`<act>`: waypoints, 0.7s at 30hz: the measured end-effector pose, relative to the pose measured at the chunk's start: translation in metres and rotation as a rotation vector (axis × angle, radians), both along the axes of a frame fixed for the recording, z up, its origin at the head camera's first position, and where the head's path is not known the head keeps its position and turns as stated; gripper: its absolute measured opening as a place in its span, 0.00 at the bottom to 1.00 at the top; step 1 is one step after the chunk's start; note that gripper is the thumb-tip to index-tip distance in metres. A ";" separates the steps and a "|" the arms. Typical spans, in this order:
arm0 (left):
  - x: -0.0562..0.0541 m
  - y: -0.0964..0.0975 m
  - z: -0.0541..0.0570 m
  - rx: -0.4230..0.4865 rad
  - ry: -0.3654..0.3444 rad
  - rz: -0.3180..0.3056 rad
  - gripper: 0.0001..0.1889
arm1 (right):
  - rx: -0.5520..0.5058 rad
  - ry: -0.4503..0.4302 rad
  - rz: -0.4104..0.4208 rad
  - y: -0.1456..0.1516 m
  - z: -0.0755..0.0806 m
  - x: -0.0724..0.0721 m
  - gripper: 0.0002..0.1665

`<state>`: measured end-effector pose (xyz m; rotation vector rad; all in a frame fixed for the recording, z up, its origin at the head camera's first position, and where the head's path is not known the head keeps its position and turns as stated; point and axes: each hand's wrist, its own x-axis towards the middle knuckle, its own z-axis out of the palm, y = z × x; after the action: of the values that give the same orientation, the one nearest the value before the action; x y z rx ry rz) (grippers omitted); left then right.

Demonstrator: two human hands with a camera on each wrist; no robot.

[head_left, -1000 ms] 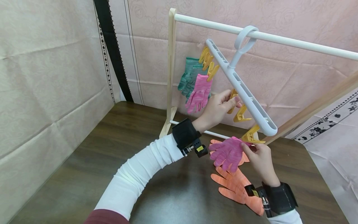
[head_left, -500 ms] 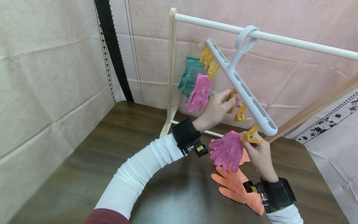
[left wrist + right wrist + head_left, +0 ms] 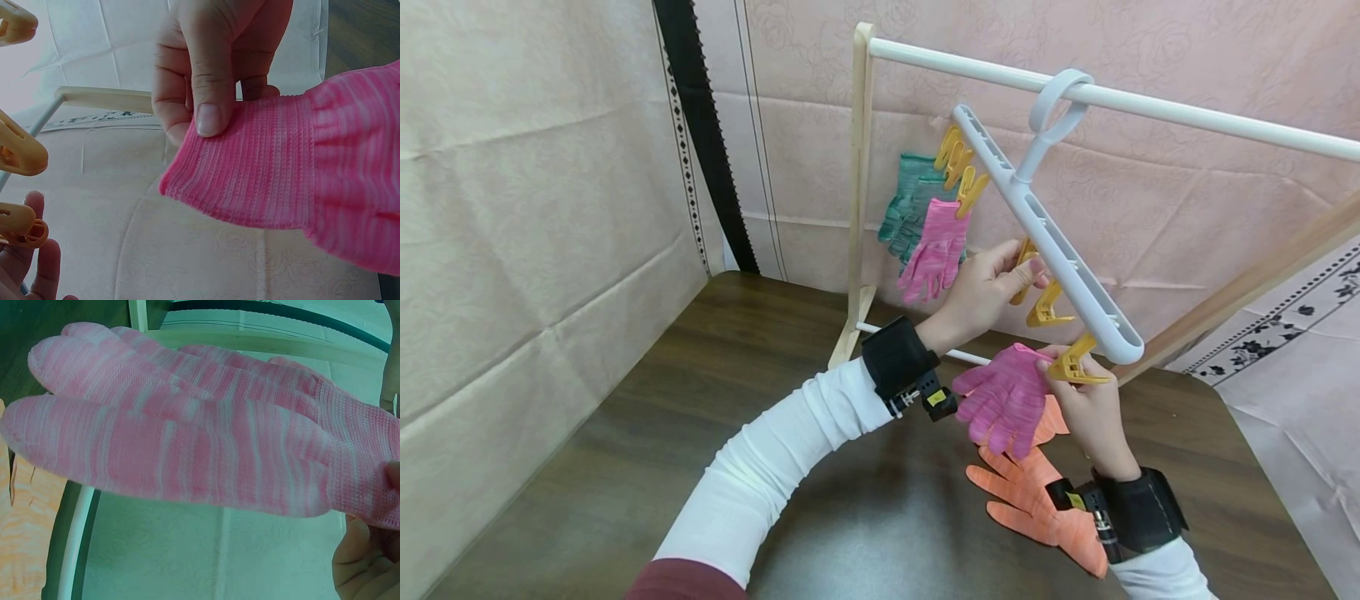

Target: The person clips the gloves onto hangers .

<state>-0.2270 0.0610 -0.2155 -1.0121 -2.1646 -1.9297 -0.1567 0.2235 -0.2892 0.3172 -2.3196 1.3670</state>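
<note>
In the head view my left hand (image 3: 979, 287) pinches a yellow clothespin (image 3: 1024, 273) hanging under the pale blue hanger (image 3: 1071, 262). That hand's fingertips also show around the clothespin (image 3: 17, 220) low in the left wrist view. My right hand (image 3: 1092, 408) holds a pink knit glove (image 3: 1006, 398) by its cuff, near the hanger's front end. Thumb and fingers pinch the ribbed cuff (image 3: 256, 162) in the left wrist view. The glove's fingers (image 3: 144, 444) point left in the right wrist view. Two more yellow clothespins, a middle one (image 3: 1047, 307) and a front one (image 3: 1078, 362), hang close by.
A white rod (image 3: 955, 61) on a wooden frame (image 3: 859, 183) bears the hanger. At its far end, clothespins hold a green glove pair (image 3: 898, 204) and a pink glove (image 3: 934, 250). Orange gloves (image 3: 1037, 500) lie on the dark wooden table (image 3: 625, 467), below the right hand.
My right hand has moved slightly up and left with the pink glove, bringing the cuff from below the front clothespin to beside it. The left hand stays at its clothespin.
</note>
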 end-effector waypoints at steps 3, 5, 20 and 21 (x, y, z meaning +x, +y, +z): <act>0.001 0.000 0.001 -0.010 -0.002 0.000 0.11 | -0.032 -0.011 0.013 0.004 -0.005 -0.005 0.08; 0.001 0.000 0.001 -0.011 -0.002 -0.002 0.11 | -0.066 -0.020 0.018 0.005 -0.007 -0.007 0.09; 0.000 0.000 -0.003 0.050 0.030 -0.010 0.10 | -0.244 0.078 0.212 -0.001 -0.001 -0.013 0.07; 0.000 0.000 -0.003 0.050 0.033 -0.010 0.10 | -0.252 0.087 0.237 -0.001 0.000 -0.013 0.07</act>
<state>-0.2271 0.0609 -0.2184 -1.0404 -2.0877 -1.9469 -0.1697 0.2222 -0.2891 0.5735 -2.0600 1.7025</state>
